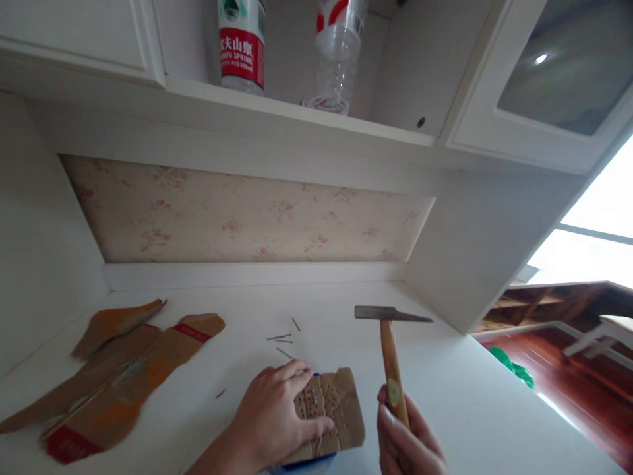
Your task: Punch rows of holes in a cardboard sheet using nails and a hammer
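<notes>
White desk point(469, 396) carries everything. Torn cardboard strips point(123, 369) lie well left of the cardboard piece point(341, 409), which sits at the desk's near edge. The piece is brown and creased, and its top is dotted with small marks or nail heads; I cannot tell which. Hammer point(390, 356) stands just right of it, head up, wooden handle clenched low in right hand point(408, 442). Left hand point(277, 415) rests on the piece with fingers spread flat, likely to stop sliding. Loose nails point(283, 340) lie just behind.

white cabinets point(74, 39), floral wall panel point(247, 218), bright window point(598, 231)
</notes>
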The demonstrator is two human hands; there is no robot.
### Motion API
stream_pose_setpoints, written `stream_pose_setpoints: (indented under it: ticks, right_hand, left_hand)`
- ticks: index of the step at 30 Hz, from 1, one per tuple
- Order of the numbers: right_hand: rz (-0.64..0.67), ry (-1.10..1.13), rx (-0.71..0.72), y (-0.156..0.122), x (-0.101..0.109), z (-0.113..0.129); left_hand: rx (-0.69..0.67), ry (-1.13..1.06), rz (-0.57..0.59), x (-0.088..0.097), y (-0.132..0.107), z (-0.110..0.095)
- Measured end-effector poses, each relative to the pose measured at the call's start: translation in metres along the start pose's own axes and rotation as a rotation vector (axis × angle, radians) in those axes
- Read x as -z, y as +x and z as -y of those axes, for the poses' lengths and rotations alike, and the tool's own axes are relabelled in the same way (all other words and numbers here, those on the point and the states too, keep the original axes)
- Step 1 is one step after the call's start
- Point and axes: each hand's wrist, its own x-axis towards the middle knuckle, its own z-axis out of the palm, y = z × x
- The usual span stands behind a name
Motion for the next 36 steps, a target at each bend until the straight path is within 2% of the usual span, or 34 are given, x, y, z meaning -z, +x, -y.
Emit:
stream_pose_setpoints:
  ticks: [2,5,7,9,13,17,19,22,25,29,32,36]
  right_hand:
    - [0.117,0.117,-0.04,0.037,-0.003,0.008]
    - [0.17,0.209,-0.041,0.089,0.002,0.004]
    - [0.179,0.225,-0.066,0.112,0.008,-0.006]
    - [0.202,0.223,-0.094,0.124,0.012,-0.017]
    - [0.252,0.196,-0.14,0.126,0.013,-0.024]
    - [0.269,0.167,-0.168,0.126,0.01,-0.023]
    - [0.274,0.16,-0.175,0.129,0.009,-0.024]
    - [0.273,0.159,-0.17,0.132,0.01,-0.025]
    - [0.27,0.155,-0.169,0.133,0.011,-0.025]
    - [0.277,0.144,-0.174,0.132,0.01,-0.024]
    - [0.281,0.131,-0.179,0.131,0.009,-0.024]
    - [0.28,0.124,-0.179,0.13,0.009,-0.024]
  left_hand:
    - [-0.005,0.0,-0.016,0.0,0.0,-0.001]
    - [-0.01,0.01,-0.033,0.0,0.001,-0.001]
    - [-0.01,0.018,-0.018,-0.002,0.002,0.0]
    - [-0.01,0.014,0.003,-0.004,0.004,0.001]
    - [-0.024,-0.005,-0.025,-0.005,0.005,0.005]
    - [-0.019,-0.094,-0.201,0.013,0.008,0.011]
    - [-0.024,-0.14,-0.282,0.026,0.014,0.021]
    - [0.005,-0.086,-0.304,0.034,0.027,0.048]
    - [0.046,0.052,-0.224,0.021,0.042,0.084]
    - [0.1,0.112,-0.202,-0.007,0.054,0.119]
    - [0.122,0.153,-0.195,-0.02,0.059,0.128]
    - [0.131,0.185,-0.19,-0.025,0.063,0.127]
